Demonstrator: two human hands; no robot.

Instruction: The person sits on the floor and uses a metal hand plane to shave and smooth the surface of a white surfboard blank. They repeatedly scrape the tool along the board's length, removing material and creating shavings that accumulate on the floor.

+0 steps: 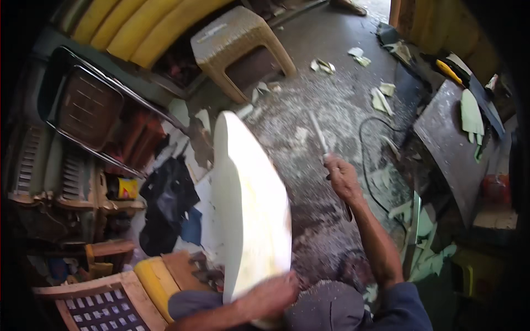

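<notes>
A long, pale cream foam piece (256,209) with one curved side rises from my lap, its narrow end pointing away from me. My left hand (276,292) presses against its near right edge with curled fingers, gripping the foam there. To the right and apart from the foam, my right hand (343,177) is closed around a long, thin knife (318,131). Its light blade points up and away, and a dark end shows below the fist. My grey-clad knee (326,309) lies just beside my left hand.
Foam scraps (381,102) and pale dust litter the floor. A plastic stool (237,47) stands ahead, a metal-framed chair (88,105) at left. A black cable (361,143) curves right of the knife. Farther right leans a grey board (458,143); a wooden frame (121,292) sits near left.
</notes>
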